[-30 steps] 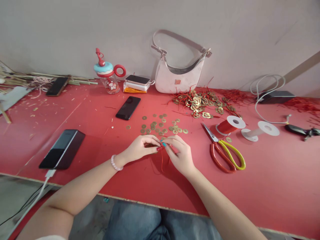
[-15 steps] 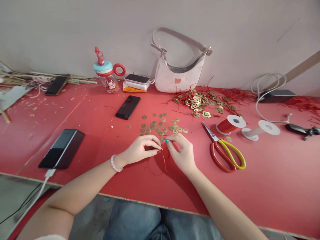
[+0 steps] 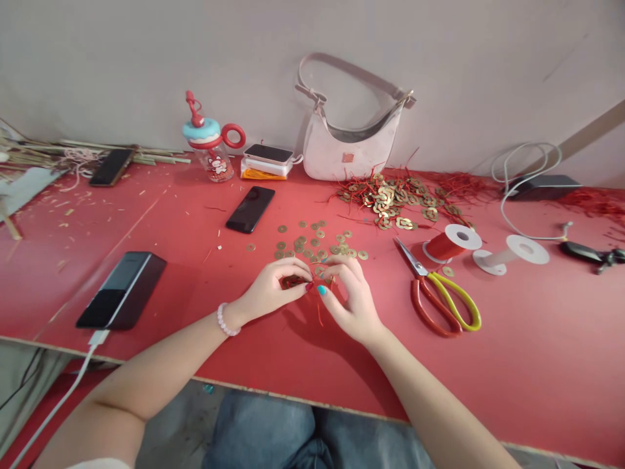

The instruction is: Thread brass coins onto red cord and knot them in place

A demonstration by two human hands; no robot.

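Note:
My left hand (image 3: 274,289) and my right hand (image 3: 352,298) meet above the red table (image 3: 512,365), fingertips pinched together. Between them they hold a thin red cord (image 3: 319,312) whose ends hang down toward the table; a brass coin partly shows under my left fingers. Loose brass coins (image 3: 317,244) lie scattered just beyond my hands. A heap of coins tied with red cord (image 3: 398,198) sits farther back to the right.
Red-and-yellow scissors (image 3: 439,293) lie to the right of my hands, beside a red thread spool (image 3: 452,242) and an empty white spool (image 3: 512,253). A charging phone (image 3: 122,290) is at left, another phone (image 3: 250,208) at centre. A handbag (image 3: 349,140) and cup (image 3: 211,146) stand by the wall.
My hands have drawn closer and moved slightly away from me toward the loose coins. The hanging cord ends look shorter under my fingers.

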